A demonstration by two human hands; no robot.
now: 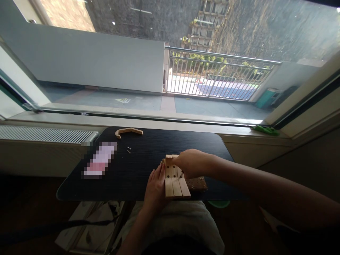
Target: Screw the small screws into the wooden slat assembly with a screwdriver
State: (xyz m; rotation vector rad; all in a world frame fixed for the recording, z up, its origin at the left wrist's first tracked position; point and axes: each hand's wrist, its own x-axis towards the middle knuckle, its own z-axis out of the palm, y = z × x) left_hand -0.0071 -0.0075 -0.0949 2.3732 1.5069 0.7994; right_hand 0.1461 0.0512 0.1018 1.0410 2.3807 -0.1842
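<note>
You are working on a wooden panel [175, 180] of three slats set side by side, lying flat at the near edge of the dark surface [132, 170], right in front of you. Its long axis is running from 6 o'clock toward 12 o'clock, with the far end leaning slightly toward 11. The slats are lying parallel along that line, and small dark holes are showing in their upper faces.

Your left hand [156, 186] is lying open with the fingers straight, pressing flat against the panel's 9 o'clock edge and pointing the same way as the slats. Your right hand [191, 163] is coming in from 3 o'clock and resting on the panel's far end, knuckles up and fingers curled down onto the wood. You cannot tell from here whether those fingers are pinching anything.

A brown block [198, 183] is sticking out from the panel's 3 o'clock side, touching it, partly under your right wrist.

At 11 o'clock from the panel, at the far edge of the surface, a curved piece [129, 131] of wood is lying with its ends toward you. Between it and the panel, two small screws [128, 149] are lying loose. At 9 to 10 o'clock, well apart, a blurred pink thing [101, 159] is lying flat. A green cloth [265, 129] is sitting on the window sill at 2 o'clock.
</note>
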